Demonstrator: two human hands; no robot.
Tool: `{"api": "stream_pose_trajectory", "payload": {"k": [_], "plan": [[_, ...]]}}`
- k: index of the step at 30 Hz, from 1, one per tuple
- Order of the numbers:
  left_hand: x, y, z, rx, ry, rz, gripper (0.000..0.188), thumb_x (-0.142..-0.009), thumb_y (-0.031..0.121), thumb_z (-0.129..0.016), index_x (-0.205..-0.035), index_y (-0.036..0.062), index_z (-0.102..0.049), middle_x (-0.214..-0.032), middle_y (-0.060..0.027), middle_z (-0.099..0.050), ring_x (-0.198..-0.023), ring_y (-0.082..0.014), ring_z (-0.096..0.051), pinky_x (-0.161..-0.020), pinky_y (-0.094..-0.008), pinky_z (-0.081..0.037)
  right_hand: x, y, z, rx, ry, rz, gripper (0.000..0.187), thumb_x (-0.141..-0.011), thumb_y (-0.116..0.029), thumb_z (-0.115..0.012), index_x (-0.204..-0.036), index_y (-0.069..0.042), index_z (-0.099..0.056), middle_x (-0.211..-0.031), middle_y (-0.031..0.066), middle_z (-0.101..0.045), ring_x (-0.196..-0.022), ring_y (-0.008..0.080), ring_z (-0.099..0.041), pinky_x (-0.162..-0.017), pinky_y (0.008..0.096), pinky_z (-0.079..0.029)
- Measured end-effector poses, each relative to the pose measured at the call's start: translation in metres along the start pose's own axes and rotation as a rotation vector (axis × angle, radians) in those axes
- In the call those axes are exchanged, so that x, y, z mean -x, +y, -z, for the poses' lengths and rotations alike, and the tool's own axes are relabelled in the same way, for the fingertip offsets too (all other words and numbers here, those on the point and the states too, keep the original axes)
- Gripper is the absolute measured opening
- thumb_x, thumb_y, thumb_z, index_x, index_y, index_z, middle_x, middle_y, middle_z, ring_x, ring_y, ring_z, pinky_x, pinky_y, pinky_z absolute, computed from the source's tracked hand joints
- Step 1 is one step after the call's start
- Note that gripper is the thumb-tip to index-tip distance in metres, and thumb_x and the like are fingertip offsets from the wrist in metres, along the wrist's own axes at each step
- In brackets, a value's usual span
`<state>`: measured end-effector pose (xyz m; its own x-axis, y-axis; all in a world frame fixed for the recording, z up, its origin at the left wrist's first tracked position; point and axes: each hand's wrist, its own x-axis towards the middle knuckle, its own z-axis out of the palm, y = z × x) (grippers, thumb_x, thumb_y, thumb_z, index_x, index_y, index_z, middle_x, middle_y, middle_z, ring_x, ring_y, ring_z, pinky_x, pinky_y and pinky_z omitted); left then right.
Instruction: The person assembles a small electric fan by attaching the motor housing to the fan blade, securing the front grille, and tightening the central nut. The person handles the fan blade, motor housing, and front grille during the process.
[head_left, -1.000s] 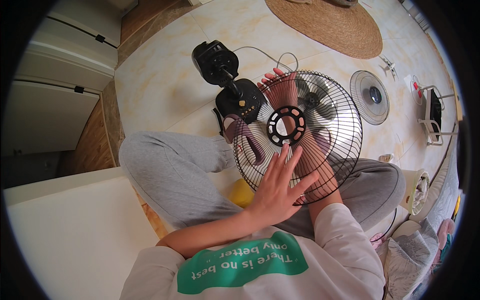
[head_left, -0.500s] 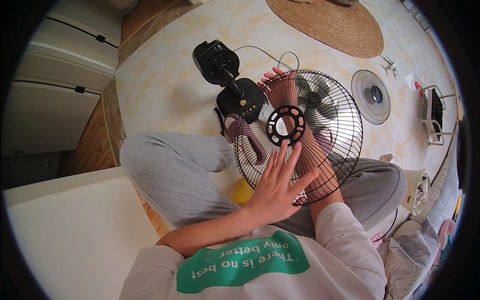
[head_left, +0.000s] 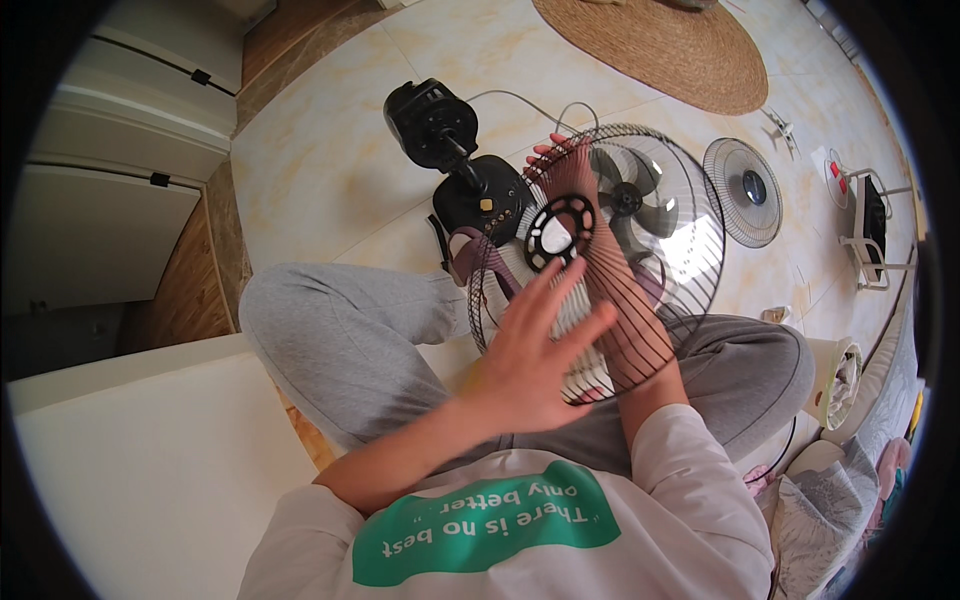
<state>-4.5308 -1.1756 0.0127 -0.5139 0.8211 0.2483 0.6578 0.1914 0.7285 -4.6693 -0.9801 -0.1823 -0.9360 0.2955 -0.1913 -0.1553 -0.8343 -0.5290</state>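
A round black wire fan grille [head_left: 690, 285] is tilted above my lap, its ring-shaped hub [head_left: 532, 236] near the middle. My left hand [head_left: 535, 355] lies over its near side, slightly blurred, fingers spread and fingertips by the hub. Behind the wires runs my right forearm, and my right hand [head_left: 558, 170] reaches the far rim, holding the grille from beneath with fingertips showing past the edge. Through the wires a dark see-through fan blade [head_left: 626, 198] is visible on the floor. Beyond the grille's left side stands the black fan base with motor head [head_left: 430, 125].
A second fan grille [head_left: 722, 170] with a dark centre lies on the tiles to the right. Farther off are a round woven mat [head_left: 660, 50] and a small metal-framed stand [head_left: 872, 230]. A white bin [head_left: 838, 385] is near my right knee; a cable [head_left: 515, 97] trails behind the fan.
The grille has tilted, its hub shifting slightly left and up, so the fan blade behind shows more plainly. My left hand has moved a little left along it.
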Motion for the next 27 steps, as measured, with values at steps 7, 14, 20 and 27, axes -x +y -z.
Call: {"api": "stream_pose_trajectory", "payload": {"k": [7, 14, 20, 27], "plan": [[-0.006, -0.084, 0.106, 0.490, 0.101, 0.059, 0.092, -0.075, 0.013, -0.074, -0.150, 0.0007, -0.021, -0.150, -0.0212, -0.034, -0.138, -0.0317, -0.037, -0.112, -0.0421, -0.031, -0.005, -0.023, -0.016, 0.290, 0.089, 0.017, 0.029, -0.104, -0.030, -0.042, -0.126, -0.013, -0.048, -0.111, 0.0053, -0.059, -0.097, 0.0176, -0.058, -0.082, 0.0357, -0.048], [-0.022, -0.153, 0.163, 0.847, 0.364, 0.381, 0.064, -0.087, 0.010, -0.055, -0.145, -0.0043, -0.032, -0.133, -0.0199, -0.053, -0.120, -0.0276, -0.054, -0.102, -0.0375, -0.042, -0.016, -0.007, -0.030, 0.433, 0.177, -0.035, 0.029, -0.104, -0.027, -0.040, -0.130, -0.013, -0.044, -0.115, 0.0044, -0.059, -0.101, 0.0167, -0.057, -0.083, 0.0349, -0.046], [-0.018, -0.181, 0.169, 0.915, 0.334, 0.367, 0.056, -0.084, 0.006, -0.052, -0.137, -0.0089, -0.039, -0.134, -0.0223, -0.051, -0.123, -0.0316, -0.052, -0.105, -0.0414, -0.041, -0.024, -0.017, -0.030, 0.479, 0.171, -0.004, 0.028, -0.102, -0.025, -0.043, -0.126, -0.011, -0.046, -0.109, 0.0061, -0.062, -0.094, 0.0168, -0.061, -0.077, 0.0331, -0.048], [0.003, -0.200, 0.164, 0.920, 0.484, 0.483, 0.064, -0.086, 0.008, -0.048, -0.146, -0.0040, -0.029, -0.139, -0.0245, -0.046, -0.127, -0.0355, -0.048, -0.109, -0.0446, -0.037, -0.020, -0.011, -0.027, 0.480, 0.123, -0.075, 0.031, -0.100, -0.024, -0.049, -0.127, -0.009, -0.049, -0.109, 0.0074, -0.064, -0.096, 0.0193, -0.063, -0.078, 0.0336, -0.050]]}}
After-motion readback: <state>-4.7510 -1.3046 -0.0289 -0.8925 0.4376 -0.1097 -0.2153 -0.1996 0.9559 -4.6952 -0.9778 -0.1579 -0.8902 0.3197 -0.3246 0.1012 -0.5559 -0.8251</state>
